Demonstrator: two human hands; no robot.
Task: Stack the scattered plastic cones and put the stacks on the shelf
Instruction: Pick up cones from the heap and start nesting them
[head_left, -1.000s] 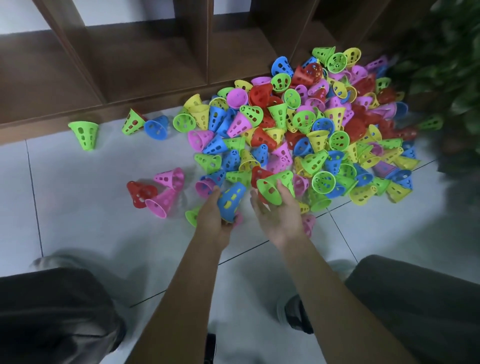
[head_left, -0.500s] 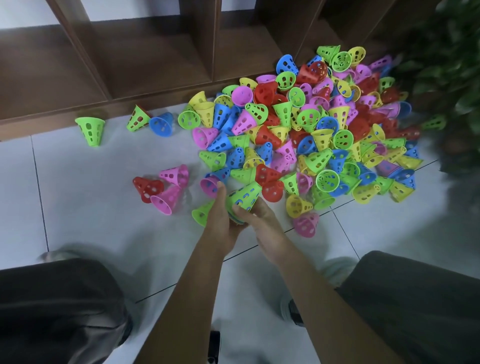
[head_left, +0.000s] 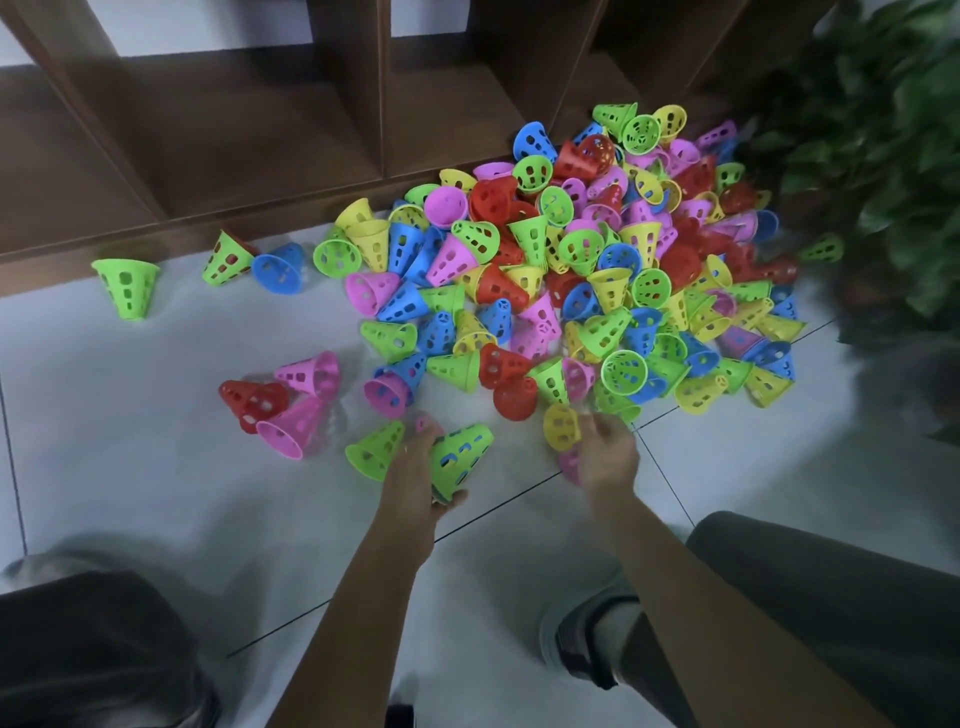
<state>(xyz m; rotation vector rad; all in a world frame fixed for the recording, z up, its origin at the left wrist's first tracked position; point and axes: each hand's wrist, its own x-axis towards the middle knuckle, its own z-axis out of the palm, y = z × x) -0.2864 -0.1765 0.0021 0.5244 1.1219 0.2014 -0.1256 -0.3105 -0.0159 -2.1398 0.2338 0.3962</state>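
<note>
Most of the perforated plastic cones (head_left: 571, 260) lie unstacked in a heap at centre right of the frame; the brown wooden shelf (head_left: 234, 145) above holds none. Judged progress: barely begun. Left hand (head_left: 415, 478) grips a green cone stack with blue inside (head_left: 460, 460), long axis tilted, narrow end toward upper right. Right hand (head_left: 608, 457) pinches a yellow cone (head_left: 561, 427).

A leafy green plant (head_left: 878, 156) stands at the right edge of the pale tiled floor (head_left: 130, 467). A grey shoe (head_left: 582, 644) rests on the floor's near part.
</note>
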